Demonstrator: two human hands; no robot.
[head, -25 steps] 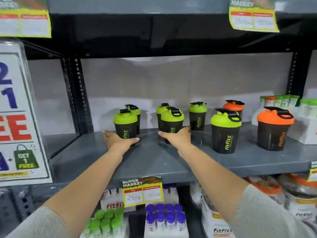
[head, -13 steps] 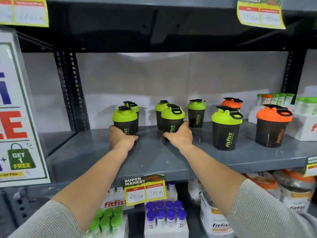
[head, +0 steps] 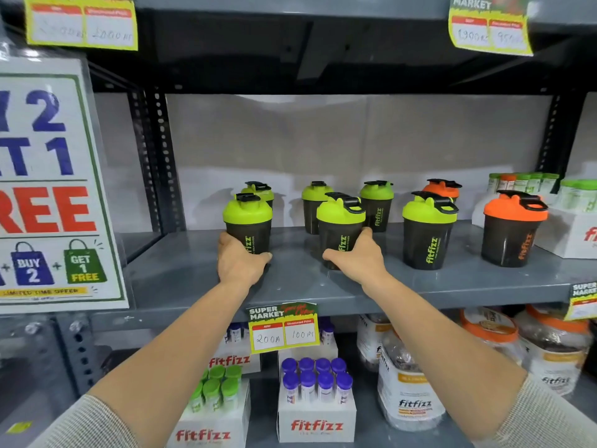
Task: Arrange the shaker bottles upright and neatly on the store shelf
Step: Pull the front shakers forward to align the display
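Note:
Several black shaker bottles stand upright on the grey shelf (head: 420, 286), in a front and a back row. My left hand (head: 237, 265) wraps the base of the front left green-lidded bottle (head: 248, 221). My right hand (head: 358, 261) grips the lower part of the front middle green-lidded bottle (head: 340, 221). Further right in front stand another green-lidded bottle (head: 428, 231) and an orange-lidded bottle (head: 513, 227). Three green-lidded bottles and one orange-lidded bottle (head: 442, 189) stand behind, partly hidden.
A large promo sign (head: 48, 189) hangs at the left beside the shelf post (head: 155, 156). White boxes with small jars (head: 568, 227) fill the shelf's right end. A price tag (head: 283, 326) hangs on the shelf's front lip. Boxes and tubs sit on the shelf below.
Both hands have closed further around the bases of the two front bottles; the right hand's bottle sits slightly further back. The camera has shifted a little.

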